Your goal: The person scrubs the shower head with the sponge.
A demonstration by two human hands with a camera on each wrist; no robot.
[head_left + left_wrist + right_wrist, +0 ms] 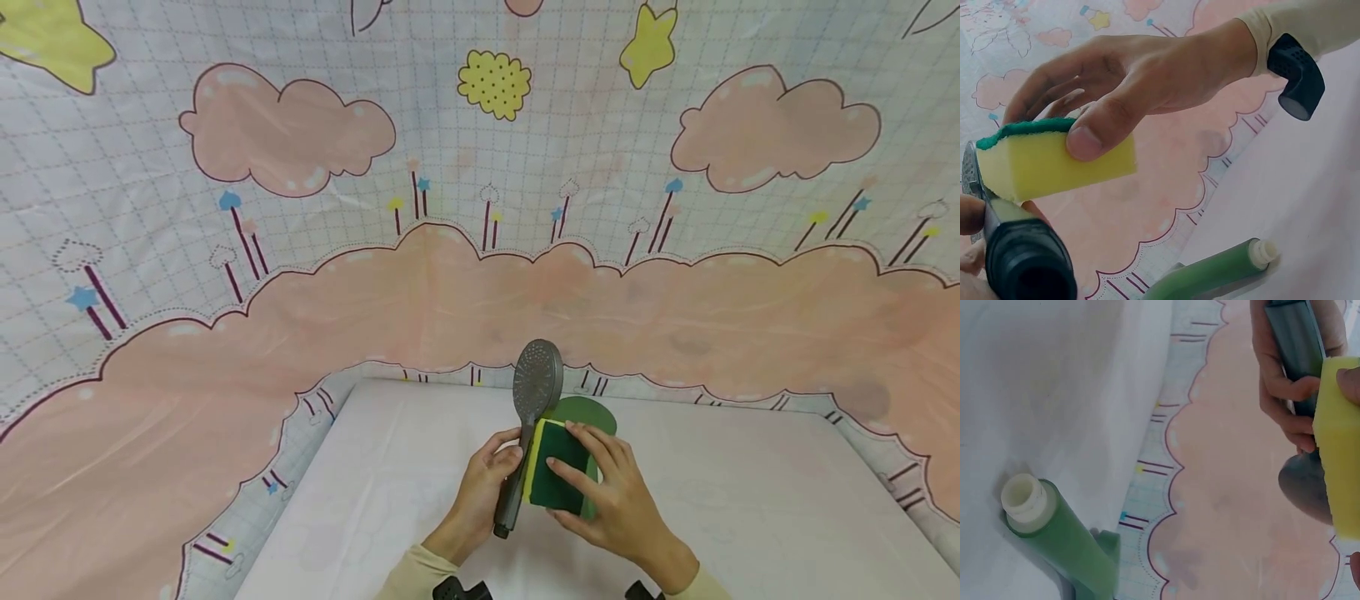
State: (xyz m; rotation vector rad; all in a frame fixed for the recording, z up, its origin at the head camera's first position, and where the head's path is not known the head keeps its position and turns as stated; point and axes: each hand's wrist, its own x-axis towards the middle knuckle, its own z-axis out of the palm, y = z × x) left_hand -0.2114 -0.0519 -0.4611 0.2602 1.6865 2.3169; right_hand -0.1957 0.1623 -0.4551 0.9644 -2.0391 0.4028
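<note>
My left hand (476, 487) grips the handle of a dark grey shower head (537, 379), held upright with its round nozzle face at the top. My right hand (622, 500) pinches a sponge (558, 467), yellow with a dark green scouring side. The sponge's yellow side touches the handle just below the head. In the left wrist view, the thumb lies along the yellow foam (1054, 165) and the handle's hollow lower end (1035, 269) faces the camera. My left fingers (1288, 419) curl round the handle in the right wrist view. The sponge hides part of the handle there.
On the white table (360, 492) lies a green shower head (588, 412), partly hidden behind the sponge and right hand. Its white threaded end (1022, 495) shows in the right wrist view. A printed cloth (525, 300) with pink clouds stands behind the table's far edge.
</note>
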